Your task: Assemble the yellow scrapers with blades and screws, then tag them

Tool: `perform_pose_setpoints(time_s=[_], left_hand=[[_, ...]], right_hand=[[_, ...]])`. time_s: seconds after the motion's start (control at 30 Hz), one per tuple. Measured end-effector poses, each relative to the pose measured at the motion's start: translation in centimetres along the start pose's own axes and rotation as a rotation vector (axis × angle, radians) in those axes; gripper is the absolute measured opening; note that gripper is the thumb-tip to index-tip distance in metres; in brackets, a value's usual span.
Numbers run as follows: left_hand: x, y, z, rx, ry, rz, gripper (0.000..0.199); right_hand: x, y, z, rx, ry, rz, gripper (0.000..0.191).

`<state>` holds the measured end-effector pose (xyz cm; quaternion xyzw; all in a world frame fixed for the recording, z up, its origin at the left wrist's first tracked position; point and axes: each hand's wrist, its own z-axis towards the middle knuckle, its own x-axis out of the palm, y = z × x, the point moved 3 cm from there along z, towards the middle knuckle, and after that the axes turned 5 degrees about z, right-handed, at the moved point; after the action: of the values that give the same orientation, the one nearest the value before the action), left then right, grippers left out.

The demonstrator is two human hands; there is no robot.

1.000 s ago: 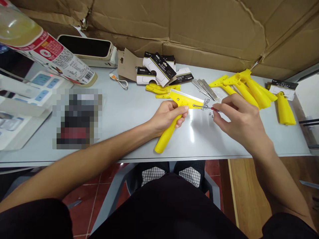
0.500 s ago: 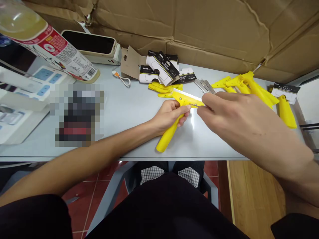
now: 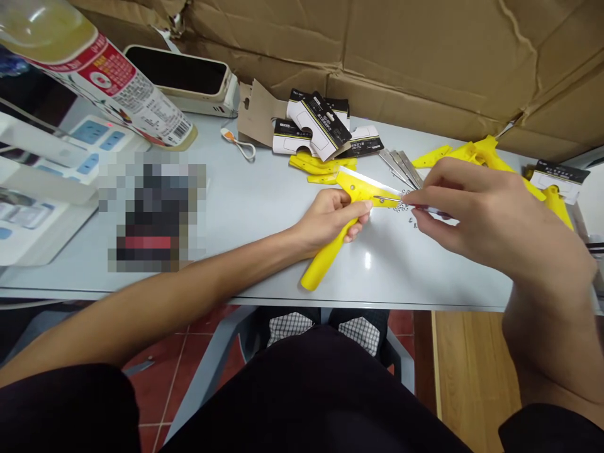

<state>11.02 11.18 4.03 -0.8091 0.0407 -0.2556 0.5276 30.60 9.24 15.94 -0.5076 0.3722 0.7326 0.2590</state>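
Note:
My left hand [image 3: 337, 220] is closed round the neck of a yellow scraper [image 3: 325, 261] with a metal blade along its head. The scraper's handle slants down towards the table's front edge. Between the thumb and fingers of my right hand [image 3: 476, 211] is a thin screwdriver [image 3: 434, 212]. Its metal shaft points left, and its tip is at a small screw on the scraper's head. Several loose screws [image 3: 401, 206] lie on the table by the tip. Behind them are metal blades [image 3: 401, 165] and flat yellow plastic pieces [image 3: 321, 165].
Black-and-white cardboard packages [image 3: 321, 126] lie at the back, near a short white cable [image 3: 239, 145]. More yellow scraper handles [image 3: 491, 151] are at the right. A leaning bottle [image 3: 127, 88], a phone [image 3: 177, 69] and a power strip [image 3: 92, 132] stand left. A cardboard wall [image 3: 425, 56] rises behind.
My right hand has shifted right and its fingers have opened out along the screwdriver, so the shaft and the loose screws now show. The view has turned slightly; my left hand keeps its hold.

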Motion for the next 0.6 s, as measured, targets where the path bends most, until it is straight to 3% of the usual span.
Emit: perform_pose_setpoints(time_s=[0.13,0.6], left_hand=[[0.1,-0.1,-0.1,-0.014,0.001,0.021,0.038],[0.5,-0.7,-0.4,-0.021,-0.033,0.016,0.036]], right_hand=[[-1.0,-0.1,-1.3,-0.143,0.042,-0.208,0.022],[-0.6,0.1,-1.4,-0.065,0.132,-0.262,0.027]])
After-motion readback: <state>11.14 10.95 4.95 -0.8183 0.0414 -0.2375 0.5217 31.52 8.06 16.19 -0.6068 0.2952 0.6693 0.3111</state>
